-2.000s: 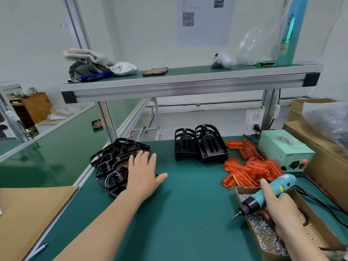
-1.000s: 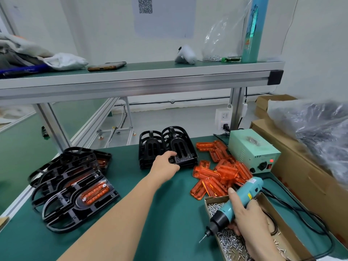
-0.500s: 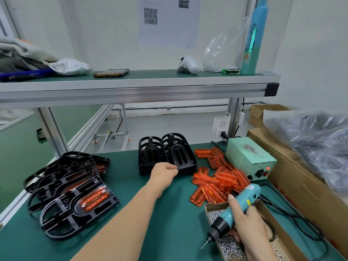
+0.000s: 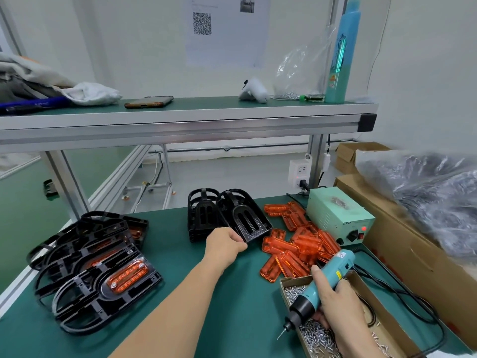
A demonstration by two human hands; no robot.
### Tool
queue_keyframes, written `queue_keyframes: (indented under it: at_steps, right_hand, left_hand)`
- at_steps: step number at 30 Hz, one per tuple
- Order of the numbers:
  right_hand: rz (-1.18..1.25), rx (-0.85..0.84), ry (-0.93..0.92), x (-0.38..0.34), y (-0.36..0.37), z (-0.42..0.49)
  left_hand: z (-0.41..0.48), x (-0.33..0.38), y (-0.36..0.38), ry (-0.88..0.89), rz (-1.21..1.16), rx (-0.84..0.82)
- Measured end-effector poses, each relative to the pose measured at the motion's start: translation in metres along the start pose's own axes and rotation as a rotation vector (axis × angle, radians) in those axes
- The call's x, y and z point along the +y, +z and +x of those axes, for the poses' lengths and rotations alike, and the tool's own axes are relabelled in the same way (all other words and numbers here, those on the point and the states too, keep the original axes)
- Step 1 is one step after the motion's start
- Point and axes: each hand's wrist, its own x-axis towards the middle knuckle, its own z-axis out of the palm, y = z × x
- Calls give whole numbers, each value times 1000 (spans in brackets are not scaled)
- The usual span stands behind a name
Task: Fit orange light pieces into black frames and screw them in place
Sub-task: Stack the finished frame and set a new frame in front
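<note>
Black frame (image 4: 247, 223) is being pinched by left hand (image 4: 223, 245), right hand (image 4: 338, 303) gripping driver (image 4: 325, 282); yanking risks toppling the stack (image 4: 204, 215)

Tabletop (image 4: 245, 306) dark green. Frames (image 4: 245, 220) black, top face finely textured. Light pieces (image 4: 304, 245) translucent orange, ribbed. Screwdriver (image 4: 333, 270) teal, black nose, yellow label. Screws (image 4: 313, 334) silver, cardboard box (image 4: 294, 279) brown. Power box (image 4: 333, 210) pale green, red lamp. Wall sheet (image 4: 227, 47) white, black QR code.
</note>
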Motion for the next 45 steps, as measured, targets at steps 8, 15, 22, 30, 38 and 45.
queue_keyframes:
  at_steps: [8, 15, 22, 30, 38, 45]
  right_hand:
    - [22, -25, -9, 0, 2, 0]
    - [26, -33, -7, 0, 1, 1]
    - [23, -41, -8, 2, 1, 3]
    - [38, -26, -19, 3, 2, 5]
    - [17, -50, -22, -2, 2, 2]
    - [-9, -20, -44, -11, -1, -8]
  left_hand:
    - [-12, 3, 12, 79, 128, -1]
    - [-16, 6, 22, 106, 282, 35]
    - [-21, 3, 27, 167, 258, 58]
    - [-39, 1, 27, 261, 201, 64]
    - [-73, 1, 12, 448, 267, 73]
    - [-113, 18, -25, 593, 656, 117]
